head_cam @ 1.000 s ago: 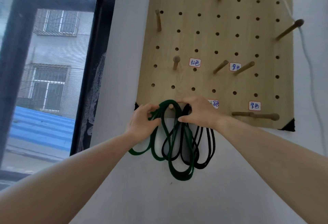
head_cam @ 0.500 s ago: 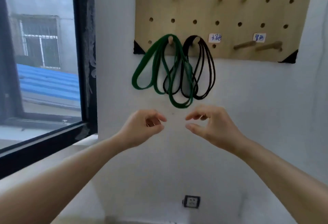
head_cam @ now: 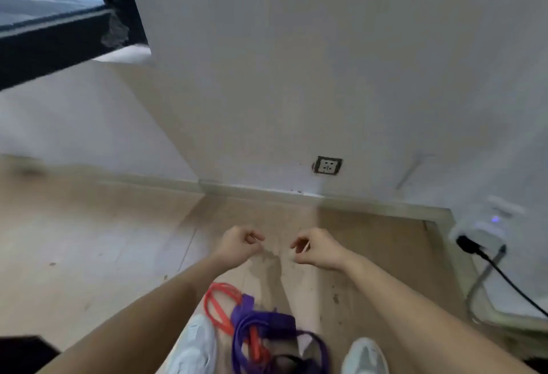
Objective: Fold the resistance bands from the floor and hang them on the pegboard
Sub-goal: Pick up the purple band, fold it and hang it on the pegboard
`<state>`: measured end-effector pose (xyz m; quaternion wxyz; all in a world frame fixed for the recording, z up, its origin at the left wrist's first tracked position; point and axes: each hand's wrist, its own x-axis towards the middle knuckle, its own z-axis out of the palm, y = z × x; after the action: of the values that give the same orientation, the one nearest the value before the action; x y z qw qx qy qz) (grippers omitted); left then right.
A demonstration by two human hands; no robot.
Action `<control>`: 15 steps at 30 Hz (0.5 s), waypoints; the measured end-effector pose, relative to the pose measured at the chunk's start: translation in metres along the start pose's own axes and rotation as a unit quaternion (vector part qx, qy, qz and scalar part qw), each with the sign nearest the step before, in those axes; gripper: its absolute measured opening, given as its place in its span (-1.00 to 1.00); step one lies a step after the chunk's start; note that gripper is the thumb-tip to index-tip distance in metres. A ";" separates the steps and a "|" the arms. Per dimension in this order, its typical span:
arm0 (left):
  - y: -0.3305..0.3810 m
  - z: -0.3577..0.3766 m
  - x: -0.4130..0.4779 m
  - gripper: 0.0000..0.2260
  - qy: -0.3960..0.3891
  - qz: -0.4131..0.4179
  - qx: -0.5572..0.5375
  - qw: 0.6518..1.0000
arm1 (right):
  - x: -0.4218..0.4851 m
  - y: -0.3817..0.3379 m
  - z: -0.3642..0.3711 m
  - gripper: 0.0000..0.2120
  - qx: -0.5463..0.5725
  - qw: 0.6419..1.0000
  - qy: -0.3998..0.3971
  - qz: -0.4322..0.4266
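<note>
Both hands hang over the floor (head_cam: 89, 240) with nothing in either grip: the left hand (head_cam: 237, 244) and right hand (head_cam: 318, 250) have fingers loosely curled. Below them, between two pale shoes (head_cam: 195, 347), lies a tangle of red band (head_cam: 218, 305) and purple bands (head_cam: 267, 323).

The floor (head_cam: 89, 240) looks like pale wood-grain laminate, smooth with a dull sheen and a few dark scuffs. The wall (head_cam: 296, 62) is matt white paint. The red band (head_cam: 219, 308) and purple band (head_cam: 261, 326) look like smooth, matt rubber. The socket (head_cam: 327, 165) looks like plastic. The shoes (head_cam: 195, 347) look like pale fabric.
</note>
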<state>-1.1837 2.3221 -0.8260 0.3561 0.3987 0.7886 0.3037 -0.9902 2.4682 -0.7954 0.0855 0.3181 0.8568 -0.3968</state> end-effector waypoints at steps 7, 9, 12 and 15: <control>-0.085 0.068 -0.026 -0.62 -0.156 -0.067 0.143 0.975 | -0.002 0.059 0.112 -0.45 -0.042 0.990 -0.112 0.075; -0.097 0.078 -0.030 -0.49 -0.196 -0.059 0.216 0.955 | -0.005 0.070 0.129 -0.33 -0.034 0.987 -0.132 0.086; -0.108 0.086 -0.035 -0.55 -0.241 -0.040 0.305 0.921 | -0.006 0.085 0.147 -0.37 -0.029 0.979 -0.172 0.104; -0.114 0.088 -0.036 -0.76 -0.251 -0.056 0.319 0.912 | -0.007 0.090 0.154 -0.56 -0.055 0.975 -0.178 0.125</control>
<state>-1.1447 2.2521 -0.9505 0.4124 0.5095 0.7493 -0.0947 -0.9456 2.3956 -0.9520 0.3029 0.3422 0.8016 -0.3854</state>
